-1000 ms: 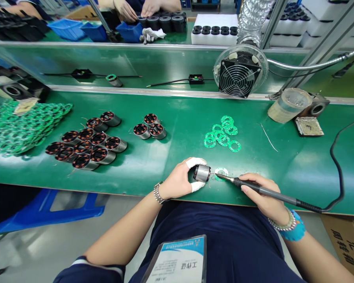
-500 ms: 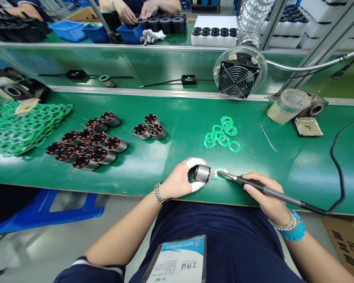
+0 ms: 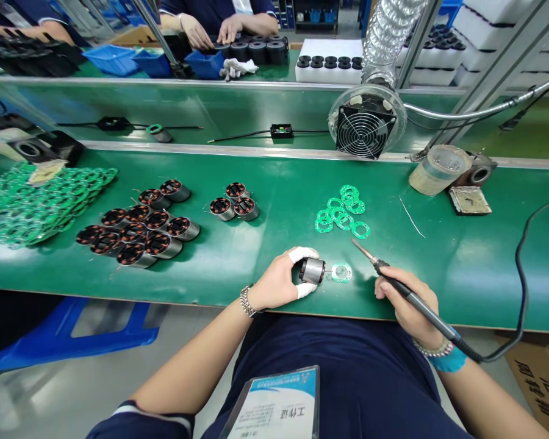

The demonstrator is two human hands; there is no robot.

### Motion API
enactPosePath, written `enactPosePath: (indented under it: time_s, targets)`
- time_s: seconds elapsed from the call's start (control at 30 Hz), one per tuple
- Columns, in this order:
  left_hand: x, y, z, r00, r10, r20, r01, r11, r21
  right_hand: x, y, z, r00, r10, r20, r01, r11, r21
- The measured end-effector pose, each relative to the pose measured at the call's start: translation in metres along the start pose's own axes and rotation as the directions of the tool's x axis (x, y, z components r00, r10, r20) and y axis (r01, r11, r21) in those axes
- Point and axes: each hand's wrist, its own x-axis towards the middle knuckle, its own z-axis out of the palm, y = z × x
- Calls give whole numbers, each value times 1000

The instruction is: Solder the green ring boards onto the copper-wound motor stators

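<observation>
The metal stator (image 3: 312, 270) is in the lower middle of the frame, lying on its side at the near part of the green desk (image 3: 274, 244). Its long axis runs roughly left to right, and its right end, with thin wires sticking out, points at a single green ring board (image 3: 341, 272) just beside it. The left hand (image 3: 277, 283) curves around the stator from the left, thumb and finger in white tip covers, closed on it from above and below. The right hand (image 3: 409, 317) is closed around the soldering iron (image 3: 414, 299), which slants up and left, its tip apart from the single board and close to the lowest boards of a loose group (image 3: 343, 210) above. The iron's black cord (image 3: 526, 286) loops up along the right side of the frame. Right of the group lies a thin white wire (image 3: 412, 216); farther up right stand a cloudy cup (image 3: 439, 171) and a small square tray (image 3: 470, 200). Three stators (image 3: 235, 204) stand in a cluster left of centre, then a larger block of stators (image 3: 137, 228), with a heap of joined green boards (image 3: 41, 201) at far left. A round-grilled fan (image 3: 365, 131) is at upper right of centre, at the desk's back edge.
</observation>
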Motion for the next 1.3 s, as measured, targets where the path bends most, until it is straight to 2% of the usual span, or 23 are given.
enactPosePath:
  time_s: [0.07,0.13,0.2,0.23,0.3,0.37,0.4,0.47,0.53,0.6,0.67,0.83,0.9,0.97,1.07,1.17,1.3]
  targets:
    - [-1,1,1,1000,-18,7,18,999,-31,2,1,2,994,-84,76,84,996,2]
    - [-2,2,3,1000,-10,12,11,996,-85,5,1,3,960,-227,162,235,971,-37]
    - [-2,4,6,1000,31,3,-31,990,-139,9,-1,3,932,-317,175,335,938,-90]
    - [-3,5,9,999,51,1,-51,988,-148,11,-2,4,936,-322,144,340,933,-118]
    - [-4,8,14,998,67,5,-67,993,-102,13,-7,7,963,-265,49,270,949,-163]
    - [-6,10,19,999,52,-6,-52,998,29,15,-16,12,992,-123,-36,117,984,-132]
    - [-7,11,21,999,39,-28,-36,994,101,16,-21,16,998,-34,-46,31,997,-65]
    - [-10,12,24,995,17,-93,2,980,201,19,-32,23,991,134,20,-136,980,143]
    - [-12,11,25,990,8,-141,25,973,228,22,-40,28,967,202,154,-245,903,353]
    - [-14,11,26,987,15,-162,23,973,230,26,-44,30,948,183,259,-291,829,478]
    - [-15,11,27,982,8,-186,35,972,231,28,-43,31,939,156,307,-302,801,517]
    - [-17,13,30,974,-10,-226,68,965,253,32,-40,34,953,157,258,-283,766,577]
    - [-17,13,29,976,-9,-217,65,965,254,34,-41,33,944,155,291,-309,723,618]
    - [-17,14,29,978,-16,-209,69,966,249,37,-44,28,920,142,366,-351,712,607]
    - [-16,13,28,980,-20,-200,68,969,238,42,-45,20,882,130,452,-388,744,543]
    - [-17,12,28,979,-20,-201,67,971,228,44,-42,16,863,121,491,-399,759,515]
    - [-17,10,27,978,0,-207,45,976,214,43,-34,21,852,121,509,-435,705,561]
